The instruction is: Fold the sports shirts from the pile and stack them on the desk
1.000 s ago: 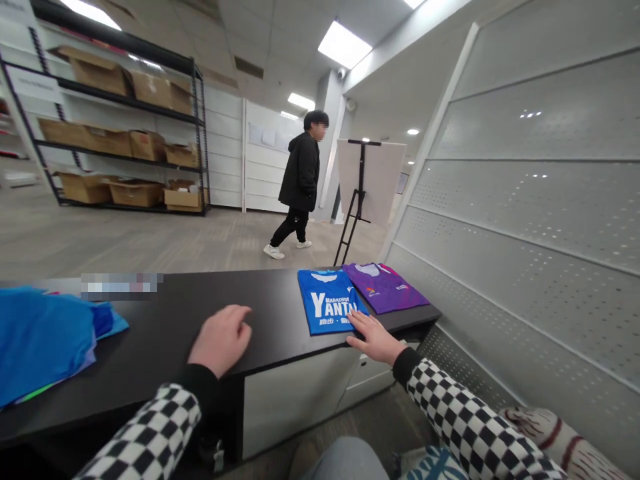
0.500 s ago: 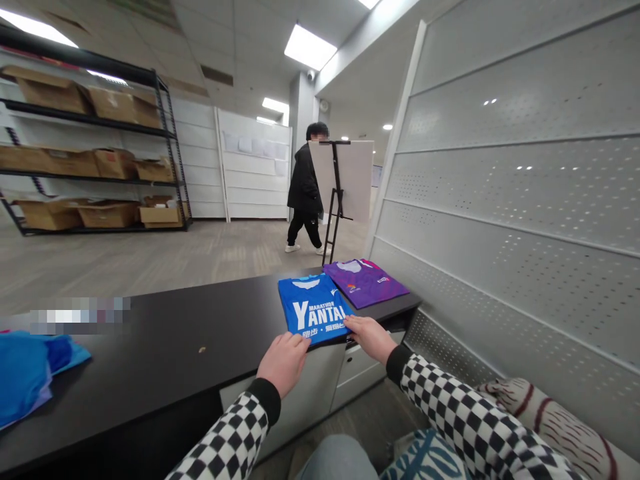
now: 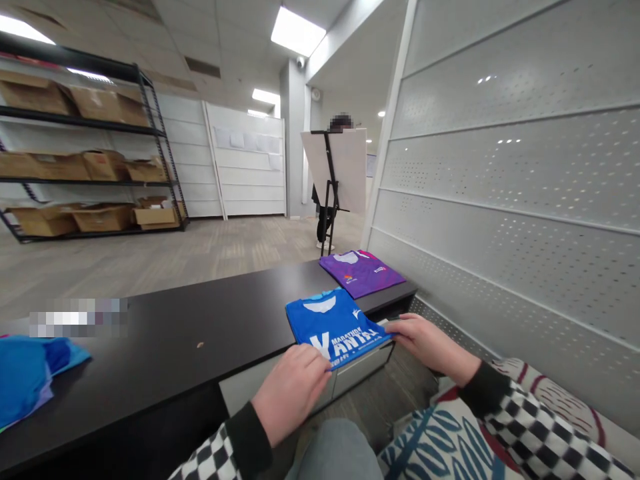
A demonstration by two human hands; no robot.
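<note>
A folded blue T-shirt (image 3: 327, 323) with white "Marathon Yantai" lettering lies partly on the black tabletop, its near end pulled out past the front edge. My left hand (image 3: 293, 383) pinches the near left corner, fingers over the cloth. The near right corner is between the thumb and fingers of my right hand (image 3: 430, 343), held beyond the table edge. Just behind it, a folded purple T-shirt (image 3: 365, 277) lies flat at the right end of the table.
On the black table (image 3: 175, 360), a crumpled blue garment (image 3: 30, 377) lies at the far left. White drawers (image 3: 360, 367) sit under the front edge. A perforated panel wall (image 3: 500, 167) rises on the right. Beyond stand an easel (image 3: 327, 180) with a person behind it, and a rack of cardboard boxes (image 3: 105, 217).
Both hands have drawn the blue T-shirt toward me and to the right, away from the purple one. The person in the background has walked behind the easel board.
</note>
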